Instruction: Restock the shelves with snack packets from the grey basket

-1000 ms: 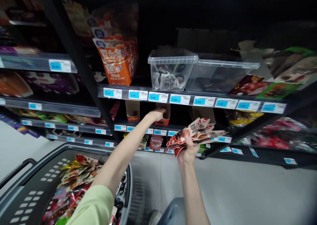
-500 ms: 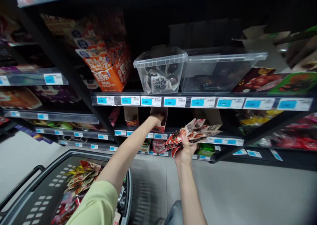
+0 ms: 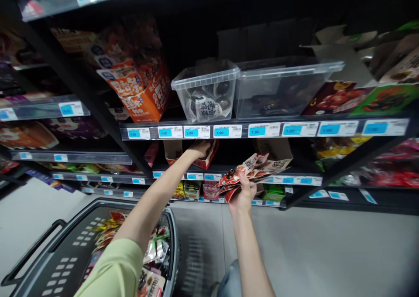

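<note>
My left hand (image 3: 200, 148) reaches under the shelf edge into a small red cardboard box (image 3: 208, 158) on the lower shelf; its fingers are hidden inside and behind the box wall. The box sits tilted. In front of the same shelf, my right hand (image 3: 242, 196) is closed around a fanned bunch of red and beige snack packets (image 3: 244, 173), thumb on top. Another small open box (image 3: 173, 151) stands just left of the left hand. Below my left arm, a grey shopping basket (image 3: 62, 249) holds many mixed snack packets (image 3: 153, 284).
Clear plastic bins (image 3: 205, 85) and an orange snack box (image 3: 145, 96) stand on the shelf above, whose price-tag edge (image 3: 229, 131) overhangs my left hand. Green packets (image 3: 274, 192) sit on the bottom shelf. A black upright (image 3: 343, 166) divides the shelves at right.
My left hand has shifted slightly left, and the red box has turned and tilted with it. The right hand keeps its hold on the packets. The camera view has shifted a little.
</note>
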The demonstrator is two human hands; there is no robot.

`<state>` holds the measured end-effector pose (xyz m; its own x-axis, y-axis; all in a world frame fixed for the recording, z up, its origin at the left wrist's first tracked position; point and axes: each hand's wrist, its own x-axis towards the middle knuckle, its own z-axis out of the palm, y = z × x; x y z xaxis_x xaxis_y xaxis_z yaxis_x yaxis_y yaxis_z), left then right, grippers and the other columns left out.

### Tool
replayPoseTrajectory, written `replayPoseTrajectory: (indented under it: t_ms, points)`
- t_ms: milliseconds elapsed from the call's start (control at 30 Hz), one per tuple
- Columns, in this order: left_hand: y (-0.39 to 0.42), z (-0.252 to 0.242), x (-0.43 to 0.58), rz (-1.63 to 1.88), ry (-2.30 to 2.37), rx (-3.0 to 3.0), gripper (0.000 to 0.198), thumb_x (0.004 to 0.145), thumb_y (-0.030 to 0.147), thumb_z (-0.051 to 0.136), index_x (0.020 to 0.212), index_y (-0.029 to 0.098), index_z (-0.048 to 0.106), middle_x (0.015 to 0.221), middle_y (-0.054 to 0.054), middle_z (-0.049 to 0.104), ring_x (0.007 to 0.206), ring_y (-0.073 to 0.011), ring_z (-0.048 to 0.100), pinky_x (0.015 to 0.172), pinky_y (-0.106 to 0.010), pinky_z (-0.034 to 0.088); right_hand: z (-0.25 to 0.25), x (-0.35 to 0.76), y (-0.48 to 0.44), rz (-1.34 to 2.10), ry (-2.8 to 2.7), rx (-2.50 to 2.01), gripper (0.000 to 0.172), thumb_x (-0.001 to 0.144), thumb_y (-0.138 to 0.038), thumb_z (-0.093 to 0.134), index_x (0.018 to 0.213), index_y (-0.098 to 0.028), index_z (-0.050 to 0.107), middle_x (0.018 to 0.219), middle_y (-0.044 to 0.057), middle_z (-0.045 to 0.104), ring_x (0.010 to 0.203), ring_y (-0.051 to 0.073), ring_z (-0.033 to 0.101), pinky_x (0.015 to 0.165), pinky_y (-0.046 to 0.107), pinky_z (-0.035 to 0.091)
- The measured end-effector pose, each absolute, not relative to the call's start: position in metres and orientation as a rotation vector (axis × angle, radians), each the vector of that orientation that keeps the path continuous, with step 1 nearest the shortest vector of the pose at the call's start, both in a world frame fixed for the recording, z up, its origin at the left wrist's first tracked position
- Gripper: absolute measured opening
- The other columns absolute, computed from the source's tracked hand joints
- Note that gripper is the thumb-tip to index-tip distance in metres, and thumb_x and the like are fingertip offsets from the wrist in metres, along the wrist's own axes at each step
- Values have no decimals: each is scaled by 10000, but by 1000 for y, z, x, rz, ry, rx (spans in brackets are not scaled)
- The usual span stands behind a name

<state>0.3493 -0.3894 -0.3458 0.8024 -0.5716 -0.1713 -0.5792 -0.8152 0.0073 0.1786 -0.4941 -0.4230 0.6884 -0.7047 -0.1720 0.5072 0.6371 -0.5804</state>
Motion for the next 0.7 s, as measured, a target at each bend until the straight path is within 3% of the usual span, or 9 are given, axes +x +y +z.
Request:
replayPoseTrajectory:
  t_ms: [100, 233, 400, 533, 700]
  points:
    - [-384, -329, 352, 193, 964, -2971, 333, 909, 127, 440, 1161, 183, 650, 1202, -92, 676, 1095, -224, 626, 952, -300, 477, -421, 178, -493, -697, 402, -520, 564, 573, -290, 861, 1098, -219, 666, 1014, -7, 729, 892, 180, 707, 866, 374, 587]
    - [-371, -305, 347, 141, 1008, -2913, 360, 816, 159, 540, 1160, 153, 642, 1143, -117, 689, 1024, -256, 619, 893, -310, 474, -420, 176, -491, -698, 417, -517, 546, 577, -288, 856, 1081, -212, 662, 991, -11, 728, 864, 167, 700, 829, 347, 588]
    - [-344, -298, 337, 388, 1176, -2899, 492, 704, 179, 626, 1194, 189, 666, 1167, -83, 711, 959, -248, 647, 793, -275, 489, -416, 175, -490, -658, 397, -468, 514, 595, -294, 834, 1070, -225, 653, 976, -30, 715, 828, 154, 691, 754, 313, 596]
    - [-327, -306, 342, 614, 1303, -2925, 358, 731, 188, 617, 1071, 174, 728, 1044, -58, 756, 868, -206, 670, 746, -234, 492, -417, 175, -493, -611, 394, -450, 492, 618, -323, 818, 1067, -228, 641, 918, -39, 702, 797, 151, 683, 725, 309, 595]
    - [-305, -326, 349, 640, 1297, -3235, 562, 639, 110, 703, 1200, 127, 674, 1166, -99, 730, 1005, -232, 684, 819, -246, 513, -420, 176, -496, -546, 370, -444, 482, 660, -368, 789, 1096, -240, 626, 955, -35, 700, 831, 158, 682, 757, 326, 595]
